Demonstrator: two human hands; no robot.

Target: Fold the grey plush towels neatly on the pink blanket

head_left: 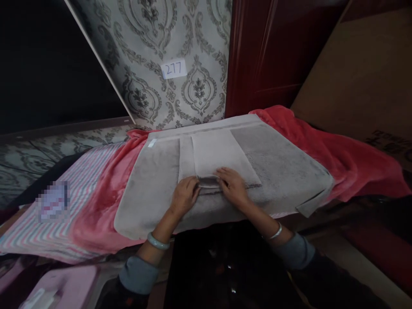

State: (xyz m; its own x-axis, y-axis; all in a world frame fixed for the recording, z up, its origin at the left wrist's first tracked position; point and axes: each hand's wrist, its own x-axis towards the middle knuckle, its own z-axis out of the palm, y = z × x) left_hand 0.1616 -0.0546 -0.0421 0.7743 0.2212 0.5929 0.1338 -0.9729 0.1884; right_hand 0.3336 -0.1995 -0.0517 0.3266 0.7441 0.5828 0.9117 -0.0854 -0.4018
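A light grey folded cloth lies in layers on the middle of a larger grey plush cloth. My left hand pinches the near left corner of the folded cloth's top panel. My right hand grips the same near edge a little further right, fingertips curled over it. Between the two hands the edge is slightly raised, and a dark gap shows under it. A small white tag sits on the larger cloth's far left part. The folded cloth's exact kind cannot be made out.
A red blanket spreads out beneath the grey cloth on both sides. To the left lies a striped cloth. Behind are a patterned wall, a dark screen and a cardboard box. A pink container stands at lower left.
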